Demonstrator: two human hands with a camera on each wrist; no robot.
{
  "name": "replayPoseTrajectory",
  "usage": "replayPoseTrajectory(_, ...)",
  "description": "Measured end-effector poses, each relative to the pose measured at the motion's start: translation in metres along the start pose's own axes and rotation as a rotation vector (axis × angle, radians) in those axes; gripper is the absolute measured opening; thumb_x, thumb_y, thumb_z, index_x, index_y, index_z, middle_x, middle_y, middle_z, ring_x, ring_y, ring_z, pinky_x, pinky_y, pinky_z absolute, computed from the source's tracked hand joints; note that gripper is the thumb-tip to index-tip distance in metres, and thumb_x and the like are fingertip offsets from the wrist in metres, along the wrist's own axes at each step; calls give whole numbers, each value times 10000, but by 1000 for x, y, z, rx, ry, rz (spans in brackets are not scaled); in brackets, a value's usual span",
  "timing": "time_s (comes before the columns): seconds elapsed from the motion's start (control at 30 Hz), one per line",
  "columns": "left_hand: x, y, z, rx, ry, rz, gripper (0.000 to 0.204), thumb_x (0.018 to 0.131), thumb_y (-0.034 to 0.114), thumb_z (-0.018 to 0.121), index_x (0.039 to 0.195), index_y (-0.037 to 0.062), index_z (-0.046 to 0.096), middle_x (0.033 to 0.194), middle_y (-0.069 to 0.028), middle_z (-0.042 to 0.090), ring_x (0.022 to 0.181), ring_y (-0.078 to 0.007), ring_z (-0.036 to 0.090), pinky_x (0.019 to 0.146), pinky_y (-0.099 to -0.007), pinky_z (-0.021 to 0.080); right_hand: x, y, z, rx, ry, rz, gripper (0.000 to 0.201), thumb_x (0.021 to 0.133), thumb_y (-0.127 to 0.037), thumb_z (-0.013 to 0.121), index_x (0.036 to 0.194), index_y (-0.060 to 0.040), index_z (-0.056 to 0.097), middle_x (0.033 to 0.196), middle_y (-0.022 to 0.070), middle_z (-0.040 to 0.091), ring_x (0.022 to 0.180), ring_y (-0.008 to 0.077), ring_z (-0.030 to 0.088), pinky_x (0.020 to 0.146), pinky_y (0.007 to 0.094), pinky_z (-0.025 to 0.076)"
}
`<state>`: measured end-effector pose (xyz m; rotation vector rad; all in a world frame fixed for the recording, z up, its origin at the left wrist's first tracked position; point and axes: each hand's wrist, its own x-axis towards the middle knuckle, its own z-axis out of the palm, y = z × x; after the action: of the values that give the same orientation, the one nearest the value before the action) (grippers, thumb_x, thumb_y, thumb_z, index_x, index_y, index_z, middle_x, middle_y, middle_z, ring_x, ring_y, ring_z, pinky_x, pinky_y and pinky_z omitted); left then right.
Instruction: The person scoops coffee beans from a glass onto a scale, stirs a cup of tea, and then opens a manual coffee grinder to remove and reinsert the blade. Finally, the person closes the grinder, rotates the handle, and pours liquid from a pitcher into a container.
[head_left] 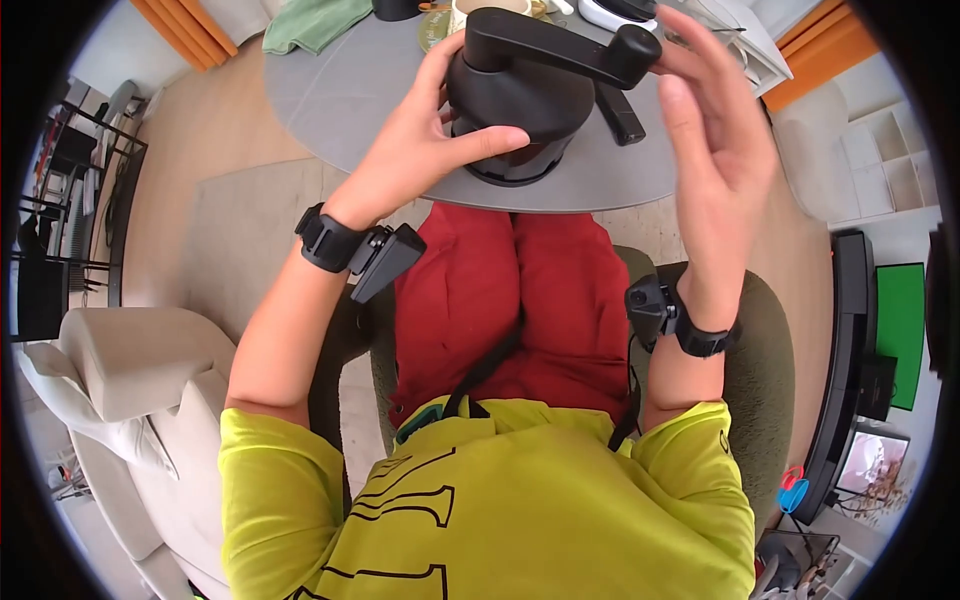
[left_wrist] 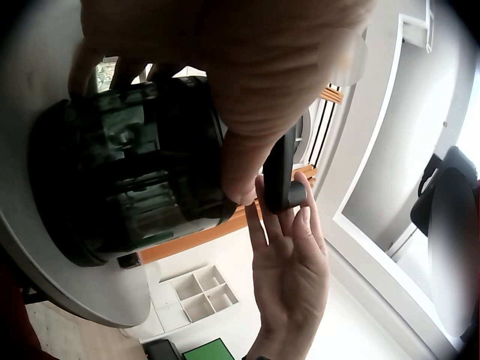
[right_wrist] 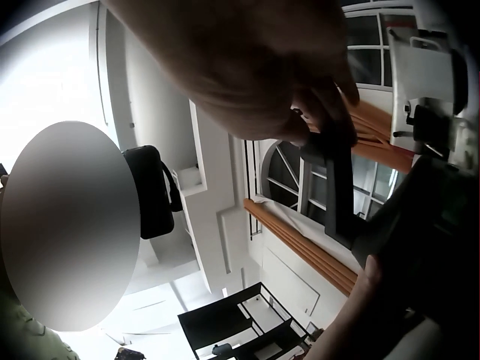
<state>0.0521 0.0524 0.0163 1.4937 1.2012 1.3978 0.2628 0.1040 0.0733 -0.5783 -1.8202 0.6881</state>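
Observation:
A black hand-crank grinder (head_left: 525, 105) stands near the front edge of the grey table (head_left: 340, 110), its lower part dark and see-through in the left wrist view. My left hand (head_left: 415, 140) grips its body from the left, thumb across the near side and the other fingers partly hidden behind it. The crank arm (head_left: 550, 47) points right and ends in a round knob (head_left: 636, 55). Beside that knob is my right hand (head_left: 722, 150), palm turned toward the grinder, with its fingers extended and fingertips right at the knob in the left wrist view.
A short black bar (head_left: 622, 118) lies right of the grinder. Behind it are a light cup (head_left: 490, 8), a green cloth (head_left: 315, 22) and a white-and-black object (head_left: 612, 14). A beige sofa (head_left: 150, 360) stands at the left; white shelves (head_left: 890, 175) are at the right.

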Motion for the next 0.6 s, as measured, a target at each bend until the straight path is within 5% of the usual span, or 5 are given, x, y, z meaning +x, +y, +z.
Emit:
replayPoseTrajectory(0.13, 0, -2, 0, 24, 16, -9, 915, 735, 192, 815, 1440, 95, 240, 1358, -111, 418, 1265, -214, 421, 1062, -402, 355, 1, 3, -11, -104, 162, -22, 296, 945, -78, 536, 1228, 4, 561, 1081, 85, 648, 1028, 140, 595, 926, 256, 415)
replayPoseTrajectory(0.27, 0, -4, 1, 32, 19, -25, 929, 730, 197, 821, 1443, 90, 236, 1355, -104, 425, 1273, -212, 411, 1063, -399, 347, -2, 0, 12, 175, 118, 29, 286, 950, -76, 525, 1224, -2, 558, 1051, 81, 650, 1022, 140, 592, 943, 270, 414)
replayPoseTrajectory(0.43, 0, -5, 0, 36, 18, -21, 946, 726, 190, 825, 1449, 79, 225, 1373, -98, 420, 1291, -220, 399, 1061, -394, 341, -1, 13, -10, 15, 161, -20, 324, 965, -99, 496, 1257, 40, 516, 1116, 125, 642, 1061, 177, 589, 980, 327, 416)
replayPoseTrajectory(0.6, -1, -8, 0, 35, 17, -27, 976, 721, 179, 828, 1459, 69, 199, 1391, -101, 401, 1305, -219, 384, 1068, -389, 333, 3, 2, 16, 141, 113, -141, 303, 972, -117, 491, 1227, 38, 543, 1101, 108, 642, 1016, 163, 602, 943, 304, 430)
